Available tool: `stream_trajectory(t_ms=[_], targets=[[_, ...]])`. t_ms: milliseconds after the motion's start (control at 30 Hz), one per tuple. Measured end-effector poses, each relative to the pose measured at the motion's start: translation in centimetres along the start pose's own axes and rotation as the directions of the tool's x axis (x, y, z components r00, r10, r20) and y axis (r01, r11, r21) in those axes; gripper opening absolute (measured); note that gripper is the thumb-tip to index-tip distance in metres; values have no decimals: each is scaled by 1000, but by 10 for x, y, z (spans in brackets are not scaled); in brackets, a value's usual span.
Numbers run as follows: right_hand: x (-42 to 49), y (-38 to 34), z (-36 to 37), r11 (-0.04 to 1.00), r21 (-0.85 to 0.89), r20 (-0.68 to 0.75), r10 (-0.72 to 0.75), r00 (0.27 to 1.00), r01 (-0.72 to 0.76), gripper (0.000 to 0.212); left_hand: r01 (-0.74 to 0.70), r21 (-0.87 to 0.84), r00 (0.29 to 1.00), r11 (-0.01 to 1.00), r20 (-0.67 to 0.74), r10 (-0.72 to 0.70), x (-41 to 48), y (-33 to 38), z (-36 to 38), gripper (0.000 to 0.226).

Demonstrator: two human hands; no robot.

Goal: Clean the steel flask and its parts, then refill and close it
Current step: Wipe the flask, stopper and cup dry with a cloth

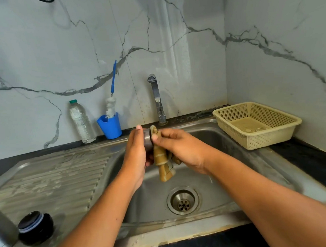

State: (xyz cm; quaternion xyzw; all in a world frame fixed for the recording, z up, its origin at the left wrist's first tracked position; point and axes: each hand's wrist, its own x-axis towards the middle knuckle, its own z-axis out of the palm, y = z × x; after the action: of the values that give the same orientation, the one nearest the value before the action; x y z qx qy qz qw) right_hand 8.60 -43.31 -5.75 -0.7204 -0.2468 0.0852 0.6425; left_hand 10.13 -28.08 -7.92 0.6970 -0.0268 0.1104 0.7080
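Over the sink basin (206,140), my left hand (135,155) grips a small steel flask cup (147,141), its mouth turned to the right. My right hand (180,149) pinches a tan cloth (163,161) and presses it against the cup's rim; the cloth's loose end hangs down below both hands. A black flask stopper (36,227) with a pale ring lies on the drainboard at the lower left. Beside it, at the left edge, a slice of the steel flask body (2,231) shows.
A tap (157,99) stands behind the basin, no water running. A water bottle (82,122) and a blue cup (110,126) holding a bottle brush (111,99) stand against the wall. A cream plastic basket (256,124) sits on the right counter. The drain (183,200) lies below the hands.
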Motion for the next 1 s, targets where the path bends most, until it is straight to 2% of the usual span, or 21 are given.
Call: stream_trajectory(t_ms=[33, 100, 167, 233, 300, 333, 367, 467, 567, 633, 700, 800, 833, 900, 933, 967, 1000], targets=[[1, 0, 1, 988, -148, 35, -32, 999, 36, 21, 31, -50, 999, 998, -27, -32, 0, 3, -1, 50], [4, 3, 4, 902, -419, 64, -83, 995, 102, 11, 80, -133, 995, 988, -52, -88, 1, 8, -3, 45], [7, 7, 6, 798, -590, 33, -132, 991, 125, 16, 167, -161, 985, 973, -18, -173, 1, 11, -7, 42], [7, 12, 7, 634, -761, 6, -204, 979, 137, 23, 266, -113, 964, 957, 21, -266, 2, 10, -10, 41], [8, 17, 9, 400, -912, -15, -257, 966, 92, 33, 305, -16, 952, 952, 36, -304, 2, 11, -11, 38], [8, 18, 10, 339, -939, -39, -286, 958, 63, 42, 301, 22, 953, 954, 40, -301, 1, 11, -10, 37], [8, 18, 11, 331, -943, -67, -314, 947, 43, 45, 289, 55, 956, 956, 41, -291, 0, 12, -8, 37], [4, 9, 13, 430, -902, -149, -372, 916, 28, 19, 237, 126, 969, 963, 45, -245, -1, 10, -3, 33], [2, 4, 20, 536, -844, -226, -326, 918, -17, 8, 163, 117, 986, 980, 12, -166, 0, 6, 4, 28], [2, 3, 27, 618, -784, -270, -251, 930, -61, 24, 108, 109, 994, 988, -18, -106, 0, 5, 7, 26], [2, 2, 26, 744, -661, -308, -153, 939, -96, 33, 88, 93, 996, 992, -36, -85, 0, 4, 9, 27], [0, 2, 21, 923, -377, -215, -4, 977, -79, 20, 91, 86, 993, 992, -88, -84, 5, 3, 5, 27], [-2, 1, 21, 975, -210, -135, 41, 990, -69, 20, 95, 79, 991, 992, -101, -87, 6, 3, 3, 28], [-2, 0, 20, 990, 121, 18, 71, 997, -73, 35, 97, 13, 989, 995, -114, -95, 7, 4, -1, 31], [-3, 0, 19, 981, 185, 63, 50, 997, -61, 41, 106, -28, 988, 994, -114, -109, 5, 5, -2, 34], [-3, 1, 18, 987, 155, 79, 22, 997, -34, 45, 123, -58, 986, 991, -110, -129, 4, 6, -2, 37], [-1, 2, 17, 1000, 18, 72, -12, 997, 11, 47, 146, -78, 982, 986, -108, -154, 3, 8, -1, 38]])
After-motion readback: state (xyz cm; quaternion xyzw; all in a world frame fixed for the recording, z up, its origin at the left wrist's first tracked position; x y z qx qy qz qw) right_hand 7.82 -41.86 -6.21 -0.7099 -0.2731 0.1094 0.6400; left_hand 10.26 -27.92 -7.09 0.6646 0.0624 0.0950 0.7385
